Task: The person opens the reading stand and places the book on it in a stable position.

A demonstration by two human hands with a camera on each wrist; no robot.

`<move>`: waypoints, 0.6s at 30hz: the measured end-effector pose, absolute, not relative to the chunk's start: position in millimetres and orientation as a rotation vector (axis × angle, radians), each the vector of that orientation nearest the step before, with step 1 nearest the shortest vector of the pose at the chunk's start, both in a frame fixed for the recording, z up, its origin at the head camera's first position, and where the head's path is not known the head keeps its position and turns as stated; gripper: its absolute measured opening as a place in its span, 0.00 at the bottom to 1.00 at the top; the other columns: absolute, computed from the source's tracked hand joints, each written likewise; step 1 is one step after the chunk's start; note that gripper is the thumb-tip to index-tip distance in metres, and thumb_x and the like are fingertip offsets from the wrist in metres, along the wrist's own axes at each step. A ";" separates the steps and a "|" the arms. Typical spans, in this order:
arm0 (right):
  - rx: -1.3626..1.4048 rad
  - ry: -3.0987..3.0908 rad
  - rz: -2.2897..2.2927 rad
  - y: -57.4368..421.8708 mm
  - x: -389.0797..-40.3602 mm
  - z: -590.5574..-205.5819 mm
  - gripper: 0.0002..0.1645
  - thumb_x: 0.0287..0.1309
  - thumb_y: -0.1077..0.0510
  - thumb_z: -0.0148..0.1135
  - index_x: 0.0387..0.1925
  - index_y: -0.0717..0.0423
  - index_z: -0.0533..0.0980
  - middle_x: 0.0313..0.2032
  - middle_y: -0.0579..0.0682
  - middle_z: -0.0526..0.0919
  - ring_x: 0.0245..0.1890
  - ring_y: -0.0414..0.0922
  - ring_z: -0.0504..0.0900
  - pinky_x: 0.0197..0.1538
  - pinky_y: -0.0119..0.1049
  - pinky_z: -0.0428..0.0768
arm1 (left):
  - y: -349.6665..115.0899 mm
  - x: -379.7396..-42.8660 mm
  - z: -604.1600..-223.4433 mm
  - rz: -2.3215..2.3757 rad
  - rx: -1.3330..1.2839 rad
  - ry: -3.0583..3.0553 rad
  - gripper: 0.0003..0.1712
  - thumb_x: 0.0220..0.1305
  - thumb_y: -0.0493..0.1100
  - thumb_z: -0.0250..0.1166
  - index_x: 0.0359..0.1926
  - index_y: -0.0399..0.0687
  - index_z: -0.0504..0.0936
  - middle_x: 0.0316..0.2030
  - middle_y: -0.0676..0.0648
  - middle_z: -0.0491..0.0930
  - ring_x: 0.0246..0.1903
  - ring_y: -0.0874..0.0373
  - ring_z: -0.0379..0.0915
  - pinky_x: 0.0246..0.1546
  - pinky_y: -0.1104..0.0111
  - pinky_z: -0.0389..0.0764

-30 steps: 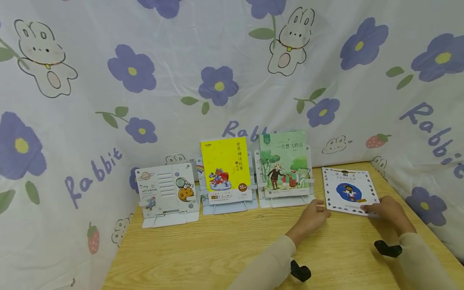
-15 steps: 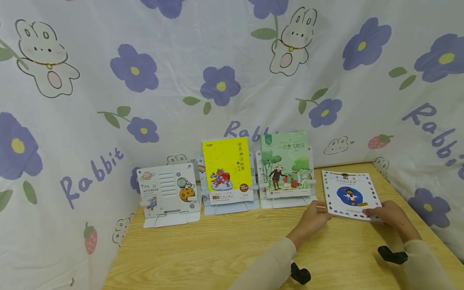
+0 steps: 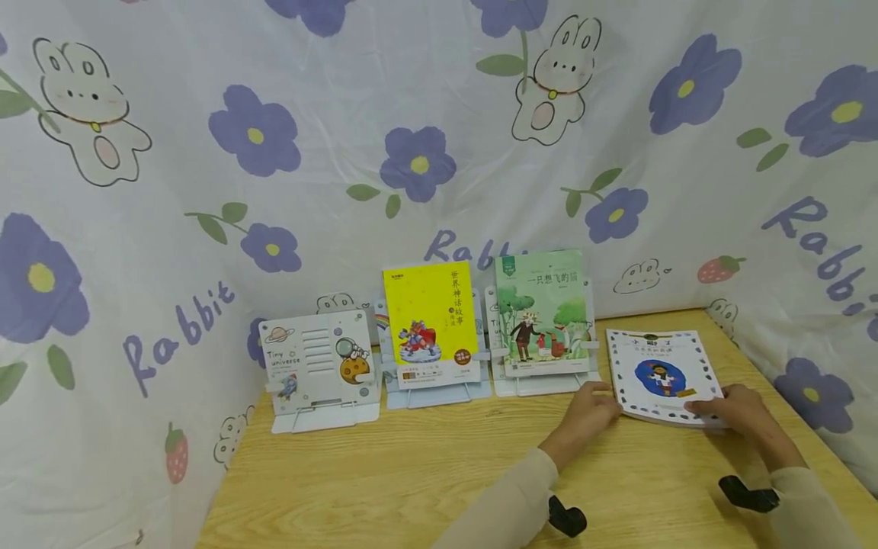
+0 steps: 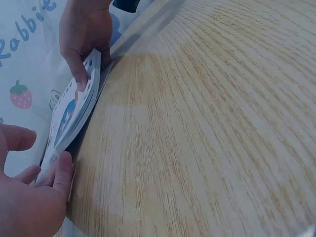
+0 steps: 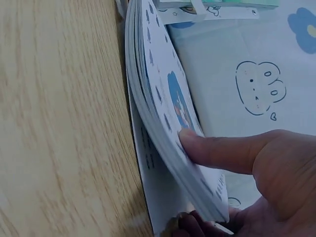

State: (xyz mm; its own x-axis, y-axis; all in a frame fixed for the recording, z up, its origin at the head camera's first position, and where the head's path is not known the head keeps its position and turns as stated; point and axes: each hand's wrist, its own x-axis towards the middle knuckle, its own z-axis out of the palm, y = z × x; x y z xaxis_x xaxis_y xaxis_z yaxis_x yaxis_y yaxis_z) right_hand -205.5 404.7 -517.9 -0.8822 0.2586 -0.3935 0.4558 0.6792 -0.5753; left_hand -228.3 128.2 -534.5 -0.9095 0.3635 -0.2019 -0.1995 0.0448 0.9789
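Observation:
A white picture book (image 3: 661,374) with a blue round picture and a spotted border lies tilted at the table's right side. My right hand (image 3: 744,415) grips its front right corner: the thumb presses on the cover and the fingers curl beneath. In the right wrist view the book's thick block of pages (image 5: 170,163) bends upward, and a printed white sheet (image 5: 158,182) lies under it. At the book's near left corner, my left hand (image 3: 586,415) holds the edge between curled fingertips, which show on both sides of the corner (image 4: 47,173) in the left wrist view.
Left of the book stand a green book (image 3: 542,320) and a yellow book (image 3: 430,320), each upright on a bookstand. A white bookstand (image 3: 318,366) without a book stands farther left. A patterned cloth (image 3: 343,99) hangs behind the wooden table (image 3: 384,488).
The book has shifted slightly toward the person, and its near edge is bent up more. My right hand has moved a little nearer with it; the left fingertips have come onto the near left corner.

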 end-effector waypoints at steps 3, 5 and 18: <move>0.541 2.534 -1.107 407.7 -204.8 -517.4 0.53 0.67 0.41 0.68 0.62 0.89 0.62 0.50 0.75 0.73 0.50 0.62 0.72 0.51 0.49 0.76 | 126.8 -229.8 -537.1 1.940 0.167 1.875 0.24 0.72 0.32 0.63 0.67 0.39 0.75 0.48 0.44 0.84 0.46 0.53 0.85 0.53 0.59 0.87; 0.534 2.490 -1.153 409.3 -204.8 -516.1 0.51 0.69 0.40 0.65 0.61 0.87 0.61 0.51 0.73 0.70 0.51 0.62 0.69 0.53 0.51 0.74 | 127.0 -230.8 -538.2 1.978 0.156 1.806 0.23 0.74 0.31 0.62 0.68 0.37 0.74 0.48 0.42 0.81 0.48 0.47 0.86 0.57 0.56 0.87; 0.536 2.442 -1.182 408.6 -200.9 -508.6 0.48 0.71 0.36 0.61 0.59 0.81 0.65 0.52 0.70 0.67 0.54 0.61 0.67 0.57 0.54 0.72 | 134.1 -230.9 -539.6 2.016 0.158 1.676 0.30 0.78 0.34 0.62 0.74 0.26 0.67 0.53 0.38 0.82 0.54 0.38 0.86 0.59 0.55 0.87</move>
